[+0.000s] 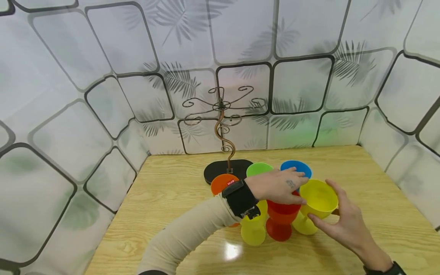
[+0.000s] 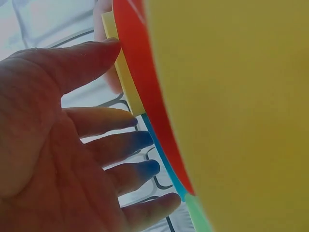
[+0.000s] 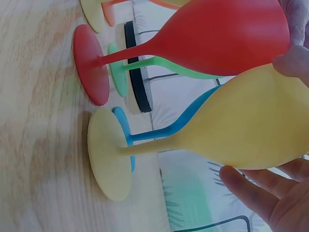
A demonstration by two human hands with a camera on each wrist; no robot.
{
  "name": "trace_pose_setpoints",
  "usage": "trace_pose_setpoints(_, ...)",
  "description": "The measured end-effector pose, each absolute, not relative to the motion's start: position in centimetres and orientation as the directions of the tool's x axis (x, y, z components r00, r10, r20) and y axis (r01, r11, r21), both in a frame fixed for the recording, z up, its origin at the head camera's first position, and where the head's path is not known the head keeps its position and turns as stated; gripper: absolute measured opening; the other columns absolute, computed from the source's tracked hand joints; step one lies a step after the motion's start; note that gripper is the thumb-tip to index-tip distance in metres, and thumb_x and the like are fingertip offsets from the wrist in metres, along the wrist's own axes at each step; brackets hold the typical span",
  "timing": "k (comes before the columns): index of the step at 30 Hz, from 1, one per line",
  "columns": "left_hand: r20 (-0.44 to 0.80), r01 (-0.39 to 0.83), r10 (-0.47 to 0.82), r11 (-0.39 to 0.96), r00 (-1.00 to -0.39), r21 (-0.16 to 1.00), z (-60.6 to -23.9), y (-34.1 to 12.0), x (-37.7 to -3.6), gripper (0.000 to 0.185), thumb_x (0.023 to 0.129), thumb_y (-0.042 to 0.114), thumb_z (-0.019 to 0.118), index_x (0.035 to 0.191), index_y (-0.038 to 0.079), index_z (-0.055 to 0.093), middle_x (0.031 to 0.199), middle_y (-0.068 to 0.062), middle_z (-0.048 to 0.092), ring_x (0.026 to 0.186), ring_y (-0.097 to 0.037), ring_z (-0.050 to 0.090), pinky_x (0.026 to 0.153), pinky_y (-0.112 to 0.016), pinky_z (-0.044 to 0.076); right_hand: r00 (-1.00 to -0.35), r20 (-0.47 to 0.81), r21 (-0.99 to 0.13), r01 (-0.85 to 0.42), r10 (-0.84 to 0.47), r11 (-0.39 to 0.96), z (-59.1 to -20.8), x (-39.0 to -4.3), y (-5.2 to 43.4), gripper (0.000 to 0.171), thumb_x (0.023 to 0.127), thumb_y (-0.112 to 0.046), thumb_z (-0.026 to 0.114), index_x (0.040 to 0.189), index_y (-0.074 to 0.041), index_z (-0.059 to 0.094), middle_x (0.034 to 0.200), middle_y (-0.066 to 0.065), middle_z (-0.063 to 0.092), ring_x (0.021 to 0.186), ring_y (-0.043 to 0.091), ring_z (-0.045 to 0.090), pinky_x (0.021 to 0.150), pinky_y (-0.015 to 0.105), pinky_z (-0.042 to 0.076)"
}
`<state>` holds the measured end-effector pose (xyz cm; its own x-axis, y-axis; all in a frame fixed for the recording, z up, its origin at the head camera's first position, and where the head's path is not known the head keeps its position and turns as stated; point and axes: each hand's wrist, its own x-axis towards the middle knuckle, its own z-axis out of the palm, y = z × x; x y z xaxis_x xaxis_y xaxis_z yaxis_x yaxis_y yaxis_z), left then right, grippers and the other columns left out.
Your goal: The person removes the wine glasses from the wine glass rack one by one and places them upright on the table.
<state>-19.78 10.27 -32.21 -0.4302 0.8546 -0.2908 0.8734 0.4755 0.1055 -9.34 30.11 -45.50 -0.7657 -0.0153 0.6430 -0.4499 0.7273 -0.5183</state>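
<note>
On the wooden tabletop (image 1: 378,198), right hand (image 1: 343,225) has fingers curled round a yellow plastic goblet (image 1: 317,198) standing beside a red plastic goblet (image 1: 280,219); left hand (image 1: 278,186) rests flat over it, fingers straight.

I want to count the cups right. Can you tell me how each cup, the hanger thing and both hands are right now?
Right yellow goblet: upright, right hand curled round the bowl.
Red goblet: upright, under the left hand.
Left yellow goblet: upright.
Orange goblet: upright.
Green goblet: upright.
Blue goblet: upright.
Metal rack: standing, nothing hung.
Left hand: fingers straight, over the goblets.
</note>
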Motion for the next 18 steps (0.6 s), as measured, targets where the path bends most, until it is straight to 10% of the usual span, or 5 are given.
trace_pose_setpoints(18,-0.303,0.881,0.866,0.453,-0.399,0.135,-32.59,10.45,-20.11,0.071,0.102,0.053,0.055,0.161,0.021,0.033,0.158,0.009,0.044,0.141,-0.005,0.041,0.118,-0.020,0.033,-0.768,0.639,-0.515,-0.457,-0.030,0.726,-45.80,-9.38,30.11,0.113,0.054,-0.001,0.096,0.152,0.002,0.040,0.113,0.018,0.067,0.090,-0.005,0.058,0.070,0.004,0.049)
